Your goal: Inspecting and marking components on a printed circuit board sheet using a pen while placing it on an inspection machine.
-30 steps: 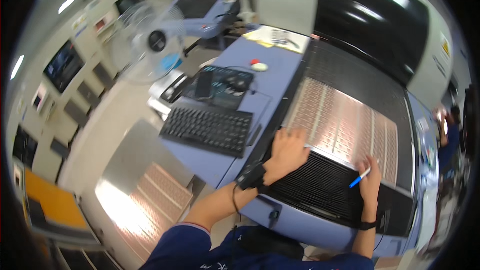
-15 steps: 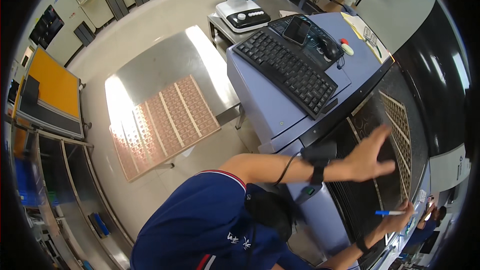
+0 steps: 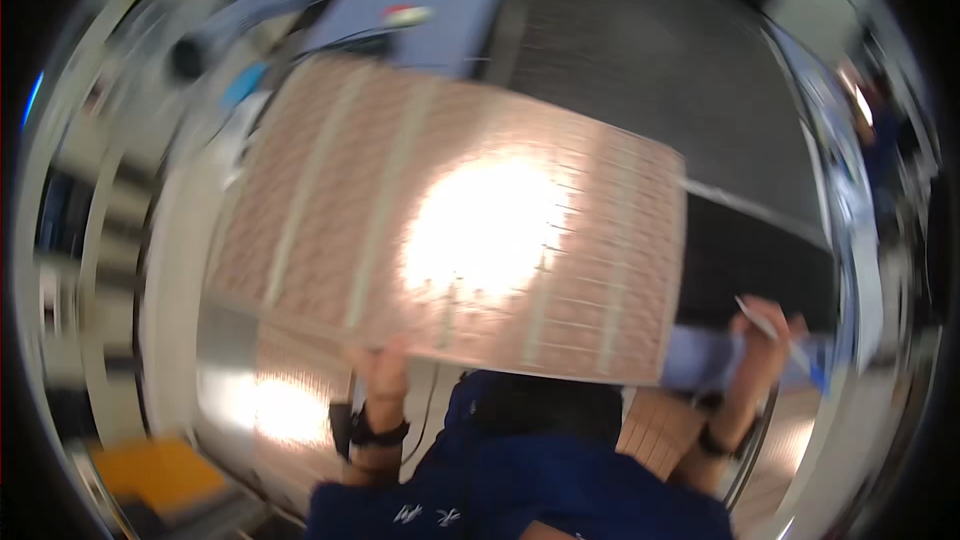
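A large copper-coloured panel (image 3: 330,180) with rows of small patterns and pale stripes is held up in front of me, a bright glare across its middle. My left hand (image 3: 383,365) is closed on its near edge, the fingers partly blurred. To the right of the panel, apart from it, my right hand (image 3: 762,340) grips a slim white pen (image 3: 803,358) with a blue end. Beneath the panel at lower left, a similar copper panel (image 3: 305,360) shows on the metal table (image 3: 222,340), partly covered.
The black machine bed (image 3: 650,60) spreads beyond the panel, with a pale strip across it. A blue-grey console top (image 3: 430,10) lies at far left of it. An orange board (image 3: 155,475) stands at lower left. Another person (image 3: 880,130) is at far right, blurred.
My view has swung round. The patterned panel on the machine bed is now raised in front of me, my left hand gone from spread to closed on its edge. The pen stays in my right hand.
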`<state>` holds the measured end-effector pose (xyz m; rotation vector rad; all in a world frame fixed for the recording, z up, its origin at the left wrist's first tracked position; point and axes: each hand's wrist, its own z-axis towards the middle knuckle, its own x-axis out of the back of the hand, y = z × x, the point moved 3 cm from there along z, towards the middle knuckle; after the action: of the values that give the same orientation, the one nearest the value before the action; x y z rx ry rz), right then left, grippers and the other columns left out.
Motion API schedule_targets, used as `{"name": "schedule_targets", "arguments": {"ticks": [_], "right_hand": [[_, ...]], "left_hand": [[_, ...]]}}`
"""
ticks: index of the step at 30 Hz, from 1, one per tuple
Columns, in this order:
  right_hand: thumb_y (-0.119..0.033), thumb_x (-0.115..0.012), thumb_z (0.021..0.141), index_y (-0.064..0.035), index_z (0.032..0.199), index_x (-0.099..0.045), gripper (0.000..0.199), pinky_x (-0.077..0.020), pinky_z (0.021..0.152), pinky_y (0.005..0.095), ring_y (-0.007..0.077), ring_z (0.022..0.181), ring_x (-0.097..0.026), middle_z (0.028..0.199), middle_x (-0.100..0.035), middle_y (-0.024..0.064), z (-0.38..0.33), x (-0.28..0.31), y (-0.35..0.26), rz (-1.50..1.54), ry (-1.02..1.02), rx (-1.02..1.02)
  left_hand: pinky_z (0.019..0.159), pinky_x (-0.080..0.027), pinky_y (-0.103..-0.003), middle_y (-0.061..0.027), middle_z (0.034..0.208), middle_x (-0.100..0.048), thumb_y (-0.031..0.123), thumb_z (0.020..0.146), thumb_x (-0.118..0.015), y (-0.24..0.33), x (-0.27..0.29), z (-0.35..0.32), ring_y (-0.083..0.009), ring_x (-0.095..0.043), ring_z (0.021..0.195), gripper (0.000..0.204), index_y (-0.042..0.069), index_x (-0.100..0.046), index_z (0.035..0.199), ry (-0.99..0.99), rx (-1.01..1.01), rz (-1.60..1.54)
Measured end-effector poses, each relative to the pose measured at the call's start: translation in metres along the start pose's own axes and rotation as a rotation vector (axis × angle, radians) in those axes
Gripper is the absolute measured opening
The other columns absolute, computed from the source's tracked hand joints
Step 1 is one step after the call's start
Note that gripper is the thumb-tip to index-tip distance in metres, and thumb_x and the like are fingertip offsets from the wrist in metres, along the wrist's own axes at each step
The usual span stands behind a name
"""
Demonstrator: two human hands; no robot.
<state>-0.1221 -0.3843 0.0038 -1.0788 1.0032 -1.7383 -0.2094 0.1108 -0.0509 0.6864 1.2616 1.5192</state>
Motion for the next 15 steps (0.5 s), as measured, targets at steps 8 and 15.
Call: {"name": "schedule_targets", "arguments": {"ticks": [8,15], "right_hand": [[-0.008,-0.065,0.094,0.0022,0.103,-0.071,0.015,-0.0492,0.066,0.0232,0.0096,0.075,-0.063,0.085,-0.069,0.0055,0.003,-0.062,-0.024,0.142,-0.155,-0.215],[-0.004,-0.066,0.081,0.0002,0.087,-0.067,0.008,-0.0505,0.054,0.025,0.0137,0.061,-0.065,0.072,-0.068,0.0069,0.017,-0.071,-0.033,0.008,-0.171,0.026]], "left_hand": [[0.112,-0.039,-0.05,-0.0237,0.149,-0.04,0.027,0.078,-0.057,-0.016,0.005,0.01,-0.0368,-0.046,0.133,0.083,-0.004,-0.03,0.15,0.297,-0.027,-0.002],[0.109,-0.04,-0.046,-0.0234,0.146,-0.043,0.022,0.083,-0.059,-0.013,0.005,0.019,-0.032,-0.048,0.13,0.077,-0.007,-0.03,0.149,0.286,-0.188,0.019]]}}
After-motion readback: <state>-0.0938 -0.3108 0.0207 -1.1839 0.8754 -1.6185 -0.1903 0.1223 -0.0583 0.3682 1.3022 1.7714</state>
